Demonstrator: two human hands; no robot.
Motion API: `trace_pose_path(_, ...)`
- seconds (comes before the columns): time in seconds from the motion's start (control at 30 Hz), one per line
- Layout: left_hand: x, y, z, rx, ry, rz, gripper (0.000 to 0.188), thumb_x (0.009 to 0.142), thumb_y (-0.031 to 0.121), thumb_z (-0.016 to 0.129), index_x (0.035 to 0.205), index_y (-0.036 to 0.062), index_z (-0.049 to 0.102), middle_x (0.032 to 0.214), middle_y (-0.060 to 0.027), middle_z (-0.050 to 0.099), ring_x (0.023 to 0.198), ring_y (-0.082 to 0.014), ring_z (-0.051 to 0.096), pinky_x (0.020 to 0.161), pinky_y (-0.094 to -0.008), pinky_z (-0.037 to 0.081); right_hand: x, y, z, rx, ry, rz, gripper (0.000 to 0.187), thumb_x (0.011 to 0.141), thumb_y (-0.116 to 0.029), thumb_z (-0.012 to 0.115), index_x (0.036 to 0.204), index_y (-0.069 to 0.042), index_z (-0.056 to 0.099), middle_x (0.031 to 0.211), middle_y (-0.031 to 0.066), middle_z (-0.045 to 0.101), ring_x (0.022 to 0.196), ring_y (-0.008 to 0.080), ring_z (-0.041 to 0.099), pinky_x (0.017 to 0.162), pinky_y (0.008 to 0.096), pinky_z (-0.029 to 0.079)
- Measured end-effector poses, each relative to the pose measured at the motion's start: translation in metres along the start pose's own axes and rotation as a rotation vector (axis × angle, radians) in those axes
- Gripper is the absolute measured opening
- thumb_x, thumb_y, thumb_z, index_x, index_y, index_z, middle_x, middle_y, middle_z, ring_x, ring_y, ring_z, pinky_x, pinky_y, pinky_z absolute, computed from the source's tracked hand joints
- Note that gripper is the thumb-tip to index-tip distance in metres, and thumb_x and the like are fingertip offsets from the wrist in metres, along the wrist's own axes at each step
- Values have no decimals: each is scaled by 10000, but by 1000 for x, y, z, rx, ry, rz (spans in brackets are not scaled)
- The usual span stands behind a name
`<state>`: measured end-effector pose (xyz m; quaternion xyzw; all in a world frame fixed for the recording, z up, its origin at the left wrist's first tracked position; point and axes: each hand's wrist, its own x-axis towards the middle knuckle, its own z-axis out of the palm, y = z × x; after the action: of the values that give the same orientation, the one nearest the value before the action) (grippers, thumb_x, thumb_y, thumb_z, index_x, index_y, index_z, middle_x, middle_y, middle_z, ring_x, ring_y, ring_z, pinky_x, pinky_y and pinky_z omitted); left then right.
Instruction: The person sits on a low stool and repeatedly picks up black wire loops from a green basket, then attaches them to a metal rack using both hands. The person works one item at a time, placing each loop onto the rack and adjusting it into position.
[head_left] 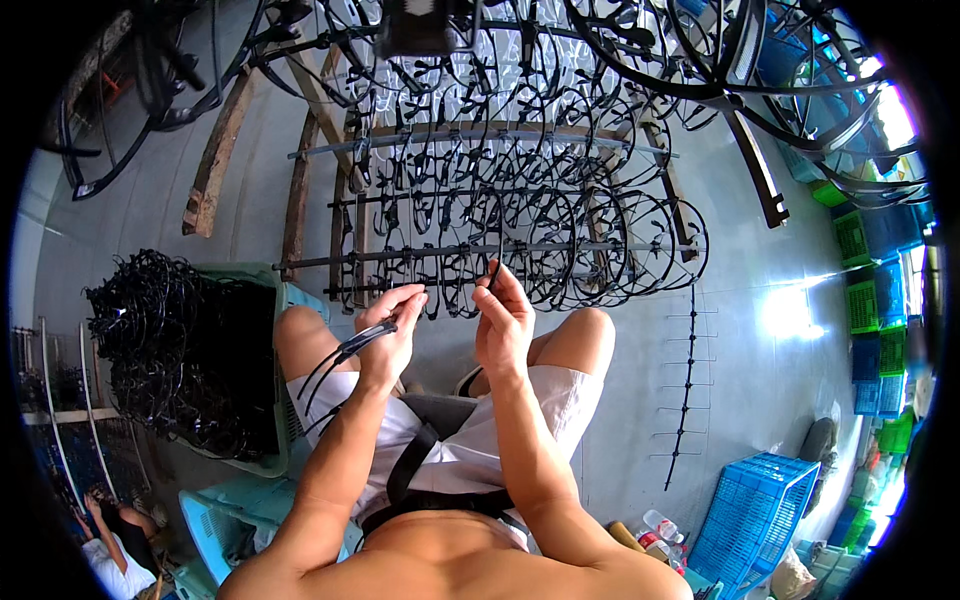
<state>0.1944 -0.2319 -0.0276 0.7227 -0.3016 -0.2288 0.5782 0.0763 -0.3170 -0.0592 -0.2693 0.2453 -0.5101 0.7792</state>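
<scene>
My left hand (392,328) is closed around several thin, glossy black curved strips (346,350), whose ends hang down toward my left thigh. Just to its right, my right hand (503,318) pinches a slim black strip (498,240) that rises in front of the rack. The hanging rack (480,190) ahead of me carries rows of black looped pieces on horizontal bars. Both hands are close to its lowest bar (400,257). I cannot tell whether the pinched strip is fixed to the rack.
A green crate (285,400) heaped with tangled black strips (170,340) stands at my left. A blue crate (755,515) and bottles (660,530) are at lower right. A thin rod with side hooks (686,390) lies on the floor. Another person (115,560) sits at far lower left.
</scene>
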Motion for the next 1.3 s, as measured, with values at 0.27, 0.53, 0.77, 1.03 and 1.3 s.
trace_pose_path(0.27,-5,0,-8,-47,-76,-3,230,948,217,563,1054,26,636,871,-36,675,679,-53,531,589,-207,443,-7,-7,6,-242,-55,-56,498,876,2,613,1342,-20,439,1175,92,533,1062,159,509,900,283,421)
trace_pose_path(0.53,-31,27,-43,-759,-203,-311,578,980,535,317,1110,39,583,1172,-88,595,1063,-152,515,953,-309,367,-73,-17,46,-925,-590,78,294,862,-155,672,1078,17,572,1008,145,559,910,247,560,774,333,464)
trace_pose_path(0.77,-42,32,-76,-811,-482,-367,274,942,178,466,1058,-21,614,1252,-172,569,1188,-262,515,1021,-395,389,-58,-47,69,-918,-607,124,174,885,-142,644,893,31,626,792,95,571,730,176,560,670,286,448)
trace_pose_path(1.03,-42,12,-96,-431,-31,195,381,934,21,463,1315,29,467,778,-41,524,646,-78,442,604,-220,379,-40,-76,83,-760,-17,-294,138,978,-163,482,977,-38,540,763,63,593,476,86,479,353,205,328)
trace_pose_path(1.3,2,-27,-73,125,5,81,154,857,23,634,1004,-18,658,698,-50,625,531,-76,542,470,-224,427,42,36,73,-750,76,-18,211,979,-182,485,1010,22,530,796,50,604,637,81,471,582,238,414)
